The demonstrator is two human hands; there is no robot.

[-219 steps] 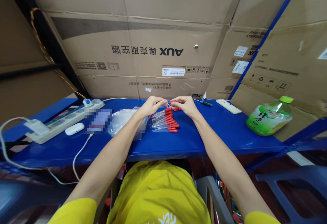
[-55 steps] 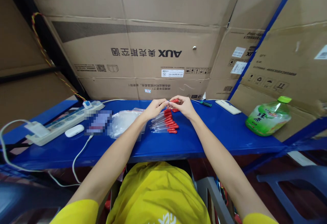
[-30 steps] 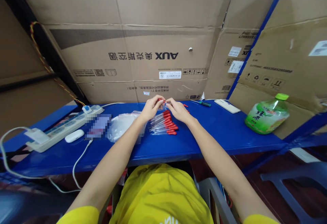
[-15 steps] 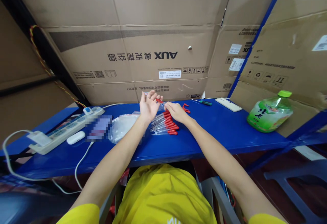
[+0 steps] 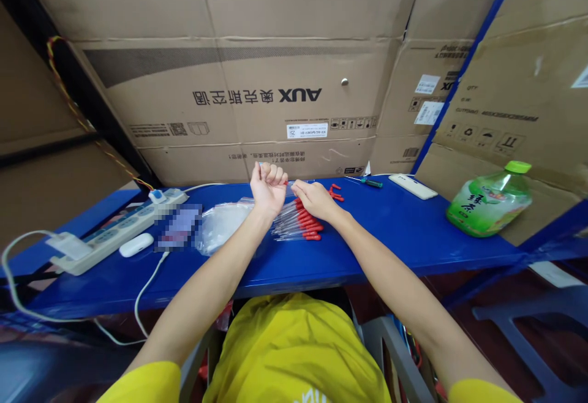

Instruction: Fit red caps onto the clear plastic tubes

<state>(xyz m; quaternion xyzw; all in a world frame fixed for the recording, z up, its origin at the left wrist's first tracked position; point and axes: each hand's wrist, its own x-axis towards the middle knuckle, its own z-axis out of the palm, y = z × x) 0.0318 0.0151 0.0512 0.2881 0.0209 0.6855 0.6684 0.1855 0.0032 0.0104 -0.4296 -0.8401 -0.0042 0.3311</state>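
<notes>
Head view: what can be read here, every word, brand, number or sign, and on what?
"AUX 奥克斯空调", upside down: back carton.
"师傅您辛苦了!请在搬运时对我温柔些,谢谢您!", upside down: lower on it.
"绿茶": green tea bottle.
Recycling and umbrella signs: right-hand carton.
Too small or blurred: white label's print, right-hand carton's lettering, phone screen.
Cut off: yellow shirt's lettering.

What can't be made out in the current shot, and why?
Head view:
- Red piece: mostly hidden by the curled fingers of the left hand.
- Anything pinched by the right hand: covered by its own fingers.
- Clear plastic bags: partly behind the left forearm.
- Phone screen: pixelated.
- Center carton label: fine print too small.
- Far-right carton label: cut off by the right edge.
</notes>
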